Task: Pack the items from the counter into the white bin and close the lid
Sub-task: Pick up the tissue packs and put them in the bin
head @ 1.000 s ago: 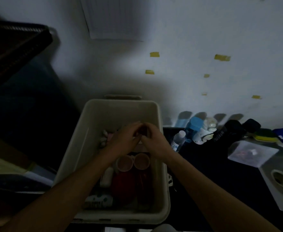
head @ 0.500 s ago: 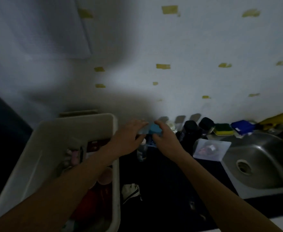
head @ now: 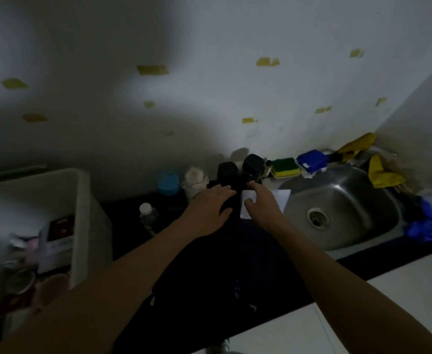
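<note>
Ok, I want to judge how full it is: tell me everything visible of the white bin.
The white bin is a deep rectangular off-white tub, seemingly plastic, with a thick rim and rounded corners. It stands upright and open at the left, beside the dark counter, no lid on it. Inside, dim in shadow, lie a white box with a dark red label, pink items and a round cup. The left forearm crosses above its near right corner; neither hand touches it.
</note>
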The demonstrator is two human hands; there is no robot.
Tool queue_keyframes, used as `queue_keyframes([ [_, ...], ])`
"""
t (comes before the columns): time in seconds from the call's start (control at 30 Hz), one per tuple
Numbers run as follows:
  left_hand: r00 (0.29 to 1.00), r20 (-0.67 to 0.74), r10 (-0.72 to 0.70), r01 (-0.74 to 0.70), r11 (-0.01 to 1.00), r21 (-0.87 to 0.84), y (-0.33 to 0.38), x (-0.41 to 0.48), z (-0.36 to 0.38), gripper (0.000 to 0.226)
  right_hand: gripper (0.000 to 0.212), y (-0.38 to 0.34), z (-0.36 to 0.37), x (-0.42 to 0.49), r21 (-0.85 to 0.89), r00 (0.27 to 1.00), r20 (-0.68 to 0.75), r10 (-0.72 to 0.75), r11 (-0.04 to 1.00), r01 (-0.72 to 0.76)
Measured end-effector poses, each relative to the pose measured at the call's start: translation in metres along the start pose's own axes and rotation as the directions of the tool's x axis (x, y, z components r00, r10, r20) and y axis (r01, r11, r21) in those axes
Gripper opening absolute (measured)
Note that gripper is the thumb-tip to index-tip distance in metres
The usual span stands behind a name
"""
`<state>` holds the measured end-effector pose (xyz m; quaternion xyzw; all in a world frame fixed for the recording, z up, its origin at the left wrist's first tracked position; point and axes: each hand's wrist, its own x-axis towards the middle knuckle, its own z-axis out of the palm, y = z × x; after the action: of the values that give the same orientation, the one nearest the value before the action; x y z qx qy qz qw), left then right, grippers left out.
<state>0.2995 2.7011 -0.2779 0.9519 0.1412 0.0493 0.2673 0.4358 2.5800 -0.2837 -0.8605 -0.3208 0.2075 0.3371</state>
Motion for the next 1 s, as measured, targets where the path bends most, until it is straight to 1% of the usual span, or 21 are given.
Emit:
queue_keyframes([
  [0.17, 0.994, 0.082, -0.075, 0.080, 0.995, -0.055, 0.005, 0.026, 0.037, 0.053, 0.043, 0.043, -0.005, 0.028, -0.065, 0.999, 0.011, -0.034, 0.997, 0.035],
  [0.27, 0.988, 0.114, -0.105, 0.115, 0.989, -0.090, 0.003, 0.031, 0.050, 0.055, 0.045, 0.057, -0.007, 0.040, -0.156, 0.998, 0.020, -0.060, 0.986, 0.063],
  [0.37, 0.985, 0.119, -0.125, 0.139, 0.984, -0.115, 0.004, 0.036, 0.057, 0.055, 0.045, 0.071, -0.003, 0.050, -0.299, 0.997, 0.040, -0.072, 0.951, 0.081],
  [0.43, 0.981, 0.123, -0.146, 0.160, 0.981, -0.112, 0.005, 0.038, 0.058, 0.054, 0.039, 0.076, 0.001, 0.054, -0.385, 0.996, 0.047, -0.082, 0.918, 0.093],
  [0.57, 0.972, 0.165, -0.166, 0.185, 0.977, -0.105, 0.003, 0.038, 0.057, 0.053, 0.016, 0.079, 0.004, 0.054, -0.459, 0.993, -0.021, -0.115, 0.884, 0.092],
  [0.63, 0.967, 0.182, -0.179, 0.198, 0.976, -0.094, 0.002, 0.038, 0.054, 0.051, 0.011, 0.085, 0.007, 0.051, -0.461, 0.985, -0.049, -0.168, 0.878, 0.128],
  [0.73, 0.951, 0.208, -0.227, 0.248, 0.965, -0.082, 0.000, 0.035, 0.043, 0.056, 0.017, 0.089, 0.011, 0.040, -0.400, 0.966, -0.110, -0.236, 0.900, 0.175],
  [0.8, 0.949, 0.201, -0.244, 0.271, 0.955, -0.119, -0.001, 0.033, 0.035, 0.057, 0.018, 0.085, 0.011, 0.034, -0.362, 0.951, -0.126, -0.283, 0.906, 0.222],
  [0.9, 0.953, 0.185, -0.240, 0.273, 0.944, -0.187, -0.001, 0.027, 0.023, 0.056, 0.019, 0.064, 0.012, 0.026, -0.319, 0.903, -0.143, -0.405, 0.883, 0.345],
  [0.93, 0.950, 0.191, -0.246, 0.286, 0.931, -0.226, 0.000, 0.024, 0.019, 0.053, 0.018, 0.054, 0.012, 0.024, -0.306, 0.887, -0.152, -0.436, 0.874, 0.377],
  [1.0, 0.946, 0.157, -0.283, 0.317, 0.910, -0.269, -0.002, 0.018, 0.013, 0.052, 0.013, 0.031, 0.014, 0.017, -0.279, 0.853, -0.174, -0.493, 0.855, 0.437],
])
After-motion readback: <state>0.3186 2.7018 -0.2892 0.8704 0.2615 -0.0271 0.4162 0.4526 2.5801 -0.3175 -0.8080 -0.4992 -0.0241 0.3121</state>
